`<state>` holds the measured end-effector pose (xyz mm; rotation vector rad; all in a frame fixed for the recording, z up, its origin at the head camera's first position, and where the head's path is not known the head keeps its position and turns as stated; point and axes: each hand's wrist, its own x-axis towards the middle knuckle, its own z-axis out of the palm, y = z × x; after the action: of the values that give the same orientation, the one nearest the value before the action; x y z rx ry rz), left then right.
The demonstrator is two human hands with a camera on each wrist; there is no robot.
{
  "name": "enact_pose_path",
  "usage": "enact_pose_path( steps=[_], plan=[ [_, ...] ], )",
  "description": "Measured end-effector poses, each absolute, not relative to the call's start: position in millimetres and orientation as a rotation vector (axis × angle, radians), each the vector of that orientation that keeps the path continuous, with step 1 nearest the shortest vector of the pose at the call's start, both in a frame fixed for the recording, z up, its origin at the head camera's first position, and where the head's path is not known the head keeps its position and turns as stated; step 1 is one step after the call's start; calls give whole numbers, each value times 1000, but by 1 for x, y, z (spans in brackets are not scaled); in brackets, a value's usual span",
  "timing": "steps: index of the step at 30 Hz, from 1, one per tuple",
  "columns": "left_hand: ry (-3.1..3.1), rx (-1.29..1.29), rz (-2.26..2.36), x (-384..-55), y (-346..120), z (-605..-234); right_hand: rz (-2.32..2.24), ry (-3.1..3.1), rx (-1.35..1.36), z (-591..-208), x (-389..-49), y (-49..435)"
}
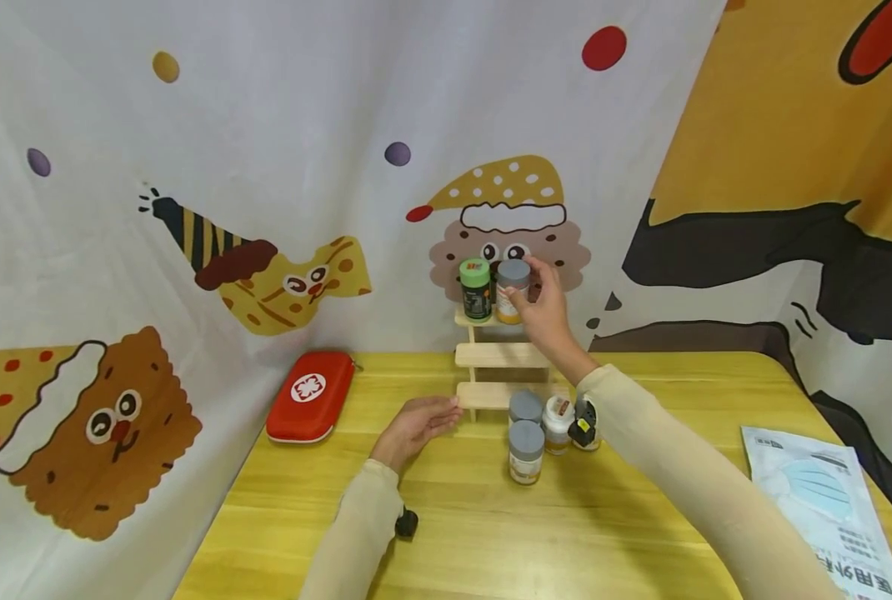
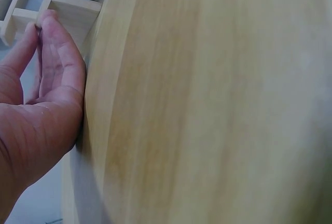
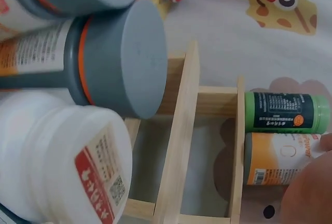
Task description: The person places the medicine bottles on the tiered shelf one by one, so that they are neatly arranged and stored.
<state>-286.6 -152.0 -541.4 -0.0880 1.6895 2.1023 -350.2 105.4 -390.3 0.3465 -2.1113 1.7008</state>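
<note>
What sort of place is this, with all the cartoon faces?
Probably a tabletop corner set up as a small display, though the wider room is out of view: a cartoon-printed cloth hangs behind the wooden table, and a tiered wooden stand bears a green-capped bottle.

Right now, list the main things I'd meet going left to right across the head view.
Red case → left hand → green-lidded bottle → gray-lidded bottle gripped by the right hand → mask packet.

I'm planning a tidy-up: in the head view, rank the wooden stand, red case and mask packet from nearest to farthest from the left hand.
1. Wooden stand, touching the left hand.
2. Red case, on the left.
3. Mask packet, far right.
</note>
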Motion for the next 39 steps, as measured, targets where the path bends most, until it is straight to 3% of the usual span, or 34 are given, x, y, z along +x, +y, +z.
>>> enact_pose_path(
  steps=[25,39],
  plan=[
    [1704,-88,2086,-287,-147,-544,1526,-2159,278,-395,-351,112],
    [1697,-102,2094,-288,-151,-541,1414,-2296,349,-390,-310,126]
  ],
)
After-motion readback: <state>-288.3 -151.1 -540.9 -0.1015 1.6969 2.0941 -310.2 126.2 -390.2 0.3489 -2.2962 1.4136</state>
